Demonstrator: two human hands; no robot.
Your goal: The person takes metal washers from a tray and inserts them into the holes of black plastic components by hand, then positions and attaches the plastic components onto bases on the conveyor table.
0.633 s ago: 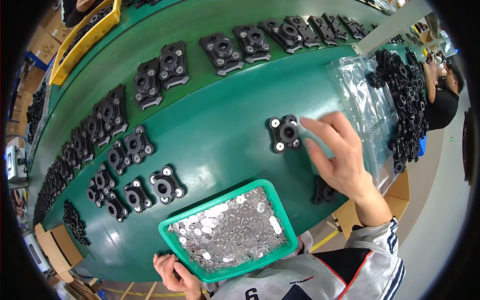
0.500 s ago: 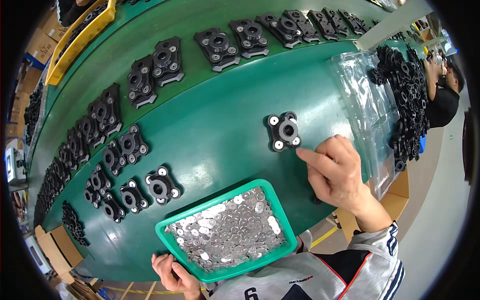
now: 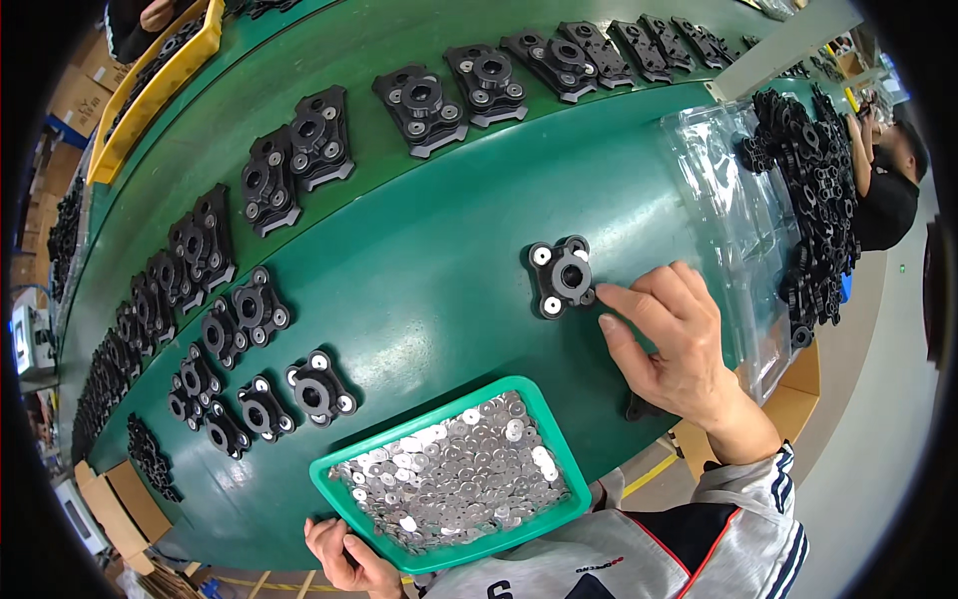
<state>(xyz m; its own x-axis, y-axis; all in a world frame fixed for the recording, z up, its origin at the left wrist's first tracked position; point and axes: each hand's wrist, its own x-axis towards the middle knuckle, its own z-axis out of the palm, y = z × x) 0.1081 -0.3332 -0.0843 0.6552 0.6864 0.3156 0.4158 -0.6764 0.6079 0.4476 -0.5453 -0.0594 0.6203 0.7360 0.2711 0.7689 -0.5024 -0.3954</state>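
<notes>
My right hand (image 3: 671,339) is at a black four-lobed part (image 3: 571,278) with a round central hole. Its index fingertip meets the part's lower right lobe and hides some of it. The thumb is held apart below the index finger, and the other fingers bend loosely. Pale metal washers (image 3: 552,304) show on the part's left lobes. At the lower left corner of a green tray (image 3: 552,419) full of flat metal washers (image 3: 449,474), my left hand (image 3: 351,561) is closed with fingers curled. What it holds, if anything, is hidden.
Several similar black parts (image 3: 317,394) lie on the green table at left. Others on plates (image 3: 419,105) line the belt. A dark pile (image 3: 818,210) and clear plastic sheeting (image 3: 723,220) lie right. A yellow crate (image 3: 150,90) and co-worker (image 3: 888,185) are farther off.
My right thumb has come out toward the part and the index finger has straightened slightly. The table and its parts sit a little lower in view. My left hand stays by the tray corner.
</notes>
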